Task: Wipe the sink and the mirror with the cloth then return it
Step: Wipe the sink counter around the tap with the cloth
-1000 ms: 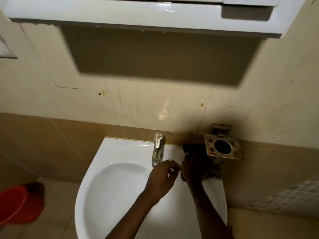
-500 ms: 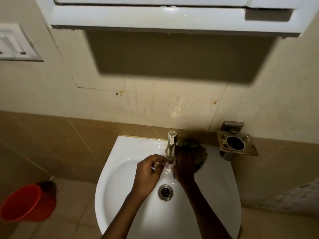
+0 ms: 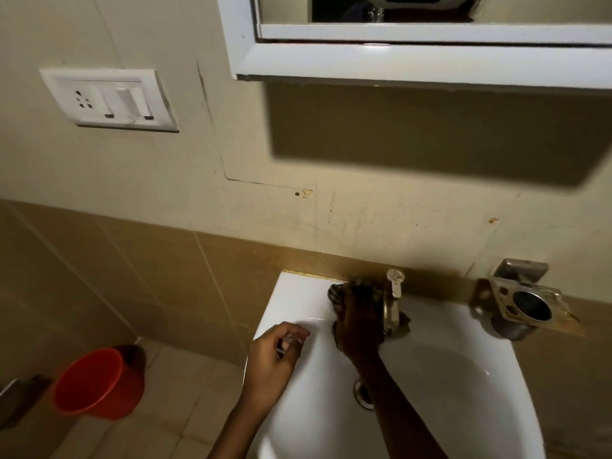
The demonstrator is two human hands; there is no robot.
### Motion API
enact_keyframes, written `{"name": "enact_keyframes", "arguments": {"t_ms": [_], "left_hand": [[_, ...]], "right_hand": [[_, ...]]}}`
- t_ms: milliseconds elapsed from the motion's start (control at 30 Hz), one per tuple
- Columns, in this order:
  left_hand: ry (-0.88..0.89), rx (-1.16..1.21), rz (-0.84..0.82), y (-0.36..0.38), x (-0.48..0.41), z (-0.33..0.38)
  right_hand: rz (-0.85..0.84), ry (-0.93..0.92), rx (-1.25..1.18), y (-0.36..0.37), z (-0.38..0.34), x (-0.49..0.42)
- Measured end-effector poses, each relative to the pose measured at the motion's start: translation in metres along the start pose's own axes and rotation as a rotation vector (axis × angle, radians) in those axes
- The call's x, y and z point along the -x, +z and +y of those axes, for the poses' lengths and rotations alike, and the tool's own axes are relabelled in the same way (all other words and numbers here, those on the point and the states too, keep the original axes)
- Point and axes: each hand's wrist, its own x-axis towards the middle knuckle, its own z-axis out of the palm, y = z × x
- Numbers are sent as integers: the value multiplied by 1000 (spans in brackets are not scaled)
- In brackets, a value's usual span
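A white sink [image 3: 463,376] hangs on the wall at lower right, with a metal tap [image 3: 394,303] at its back edge. My right hand [image 3: 359,329] presses a dark cloth [image 3: 337,291] onto the sink's back left rim, just left of the tap. A corner of the cloth pokes out to the right of the tap. My left hand [image 3: 275,356] hovers over the sink's left rim, fingers curled loosely, holding nothing I can make out. The white-framed mirror cabinet [image 3: 414,58] hangs above, only its lower part visible.
A metal holder [image 3: 526,306] with a round cup juts from the wall right of the tap. A drain [image 3: 362,392] sits in the basin, partly hidden by my right arm. An orange bucket [image 3: 99,382] stands on the floor at left. A switch plate [image 3: 109,99] is at upper left.
My right hand carried the cloth from the right of the tap, across its front, to the sink's back left rim. The view shifted left and up, showing the switch plate and mirror.
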Motion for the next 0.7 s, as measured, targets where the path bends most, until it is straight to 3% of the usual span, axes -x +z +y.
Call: {"name": "enact_keyframes", "arguments": {"t_ms": [133,233,400,533,633,700], "left_hand": [[-58,-4,91,-31,-11,-20],[-102,22,122,-44,-30,-30],[-156,78,126,-46,-62,-38],[-136,51,93,-49,-71,-40],[-155,34,89,-54,-75,-50],[-194,27,99,-56,-76,-58]], "right_hand": [[73,351,-86,19,-49,-11],[78,411,-65,29,-71,-18],[-36,-24,-73,58,-109,2],[-100,-53,-91,61,-128,5],[-131,-186,-57,52,-134,24],[-261,-249,-83,43,-148,50]]}}
